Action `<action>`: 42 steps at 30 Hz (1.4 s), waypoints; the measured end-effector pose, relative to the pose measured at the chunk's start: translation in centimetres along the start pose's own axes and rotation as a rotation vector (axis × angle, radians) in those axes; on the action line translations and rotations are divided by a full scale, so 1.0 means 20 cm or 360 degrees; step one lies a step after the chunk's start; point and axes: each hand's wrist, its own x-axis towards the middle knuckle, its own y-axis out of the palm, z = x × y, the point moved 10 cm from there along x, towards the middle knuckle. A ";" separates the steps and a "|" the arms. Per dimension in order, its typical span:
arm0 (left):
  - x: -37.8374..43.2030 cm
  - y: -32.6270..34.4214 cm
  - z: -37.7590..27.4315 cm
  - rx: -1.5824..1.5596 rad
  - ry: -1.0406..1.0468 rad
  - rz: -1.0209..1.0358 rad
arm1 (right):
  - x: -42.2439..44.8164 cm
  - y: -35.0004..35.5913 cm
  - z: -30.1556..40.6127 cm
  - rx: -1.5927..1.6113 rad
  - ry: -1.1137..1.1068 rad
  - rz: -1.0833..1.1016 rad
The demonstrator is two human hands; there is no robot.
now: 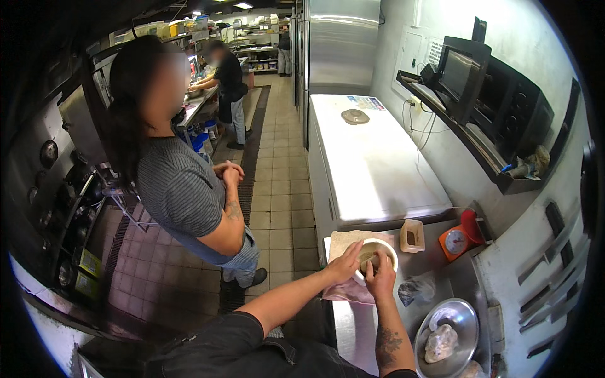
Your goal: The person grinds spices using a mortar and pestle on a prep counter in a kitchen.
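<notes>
A round white bowl [395,254] stands on a folded cloth [347,294] on the steel counter, with a greenish-brown ground substance inside. Over its left rim lies my left hand [347,263], fingers extended and apart from the thumb. My right hand [380,273] reaches into the bowl from the near right, its fingers bent down; whether something is pinched between them cannot be made out. Just beyond the bowl to the right is a rectangular plastic container [412,235] with brown contents. A clear plastic bag with dark contents [416,289] lies to the right of my right wrist.
An orange kitchen scale [456,242] stands at the back right. A steel bowl [468,326] holds a wrapped pale lump. Beyond the counter is a white chest freezer [378,165]. A person [184,189] stands at left; another [229,90] works farther off. Knives hang at right.
</notes>
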 end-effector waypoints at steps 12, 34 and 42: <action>0.01 0.00 0.01 -0.0023 0.0015 0.0005 | 0.00 -0.02 0.04 -0.0001 -0.0023 -0.0050; 0.01 -0.01 0.05 0.0021 0.0080 -0.0112 | 0.16 0.03 0.18 0.0228 -0.0132 0.0441; -0.02 0.02 0.09 0.0004 0.0047 -0.0132 | 0.16 0.10 0.05 0.0135 -0.0053 0.0218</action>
